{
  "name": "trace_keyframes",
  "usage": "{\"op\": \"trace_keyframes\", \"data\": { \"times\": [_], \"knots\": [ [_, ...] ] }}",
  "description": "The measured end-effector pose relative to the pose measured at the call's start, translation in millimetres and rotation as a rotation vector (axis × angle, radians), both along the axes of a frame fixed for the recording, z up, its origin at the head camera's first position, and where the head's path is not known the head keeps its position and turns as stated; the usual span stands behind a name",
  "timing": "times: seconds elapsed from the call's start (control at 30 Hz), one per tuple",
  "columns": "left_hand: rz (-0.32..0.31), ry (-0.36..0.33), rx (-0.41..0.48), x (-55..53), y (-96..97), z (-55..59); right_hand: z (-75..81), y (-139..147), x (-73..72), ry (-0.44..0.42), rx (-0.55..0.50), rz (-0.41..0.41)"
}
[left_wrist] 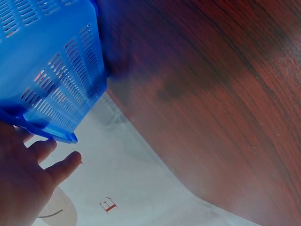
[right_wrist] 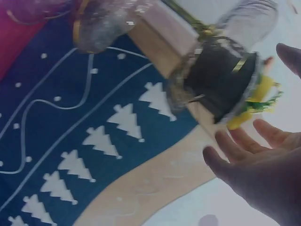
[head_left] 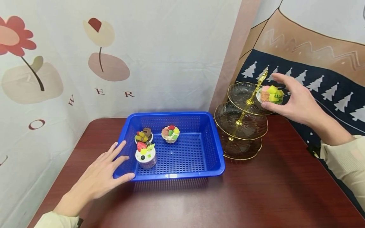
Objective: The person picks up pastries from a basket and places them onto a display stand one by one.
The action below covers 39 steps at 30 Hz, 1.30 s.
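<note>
My right hand [head_left: 299, 98] is at the top tier of a three-tier stand [head_left: 240, 126], fingers spread around a small dessert cup [head_left: 273, 94] topped with yellow fruit, kiwi and pink scoops. In the right wrist view the dark cup [right_wrist: 225, 80] is on the tier's glass, and the fingertips [right_wrist: 221, 136] stand just off it. My left hand [head_left: 104, 174], fingers extended, lies at the left edge of a blue basket [head_left: 185, 174]. Inside it are a white cup [head_left: 146, 160] with strawberry, a chocolate-topped cup [head_left: 144, 136] and a fruit-topped cup [head_left: 170, 134].
The dark red wooden table [head_left: 182, 202] carries the basket and, close to its right side, the stand. A golden handle [head_left: 260, 80] rises from the stand's top. Behind hang a pale flower-printed cloth [head_left: 165, 57] and a tree-patterned cloth [head_left: 313, 76].
</note>
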State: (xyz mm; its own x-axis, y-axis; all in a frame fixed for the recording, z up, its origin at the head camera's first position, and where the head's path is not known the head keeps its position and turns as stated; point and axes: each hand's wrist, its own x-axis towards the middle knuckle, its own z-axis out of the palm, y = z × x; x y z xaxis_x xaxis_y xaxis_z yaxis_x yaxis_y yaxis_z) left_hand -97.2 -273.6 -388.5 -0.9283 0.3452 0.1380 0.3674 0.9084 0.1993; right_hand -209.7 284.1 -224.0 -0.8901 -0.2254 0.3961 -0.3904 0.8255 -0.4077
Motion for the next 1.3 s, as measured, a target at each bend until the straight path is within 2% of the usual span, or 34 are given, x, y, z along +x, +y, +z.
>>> {"op": "trace_keyframes", "data": {
  "times": [0.1, 0.2, 0.37, 0.47, 0.67, 0.8, 1.03, 1.3],
  "knots": [
    [-0.005, 0.002, -0.001, -0.4, 0.2, 0.8, 6.8, -7, 6.6, 0.082, -0.022, 0.021],
    [-0.012, -0.003, -0.004, -0.2, 0.2, 1.8, 13.8, -19, 13.7, 0.175, -0.054, 0.077],
    [-0.013, -0.007, -0.008, -0.3, -0.2, 3.0, 19.8, -50, 21.9, 0.287, -0.062, 0.262],
    [-0.010, -0.007, -0.011, -0.5, -0.5, 3.4, 17.6, -72, 23.5, 0.295, -0.056, 0.379],
    [-0.010, -0.010, -0.018, -0.8, -0.6, 3.6, -1.3, -116, 16.8, 0.208, -0.083, 0.519],
    [-0.007, -0.017, -0.017, -0.2, -0.8, 3.3, -20.2, -143, 6.6, 0.086, -0.103, 0.570],
    [-0.008, -0.015, -0.014, -0.7, -1.3, 3.4, -45.7, -180, -13.1, -0.153, -0.223, 0.604],
    [-0.002, -0.023, -0.015, -0.4, -1.9, 3.3, -62.6, -214, -32.9, -0.275, -0.292, 0.593]
  ]
}}
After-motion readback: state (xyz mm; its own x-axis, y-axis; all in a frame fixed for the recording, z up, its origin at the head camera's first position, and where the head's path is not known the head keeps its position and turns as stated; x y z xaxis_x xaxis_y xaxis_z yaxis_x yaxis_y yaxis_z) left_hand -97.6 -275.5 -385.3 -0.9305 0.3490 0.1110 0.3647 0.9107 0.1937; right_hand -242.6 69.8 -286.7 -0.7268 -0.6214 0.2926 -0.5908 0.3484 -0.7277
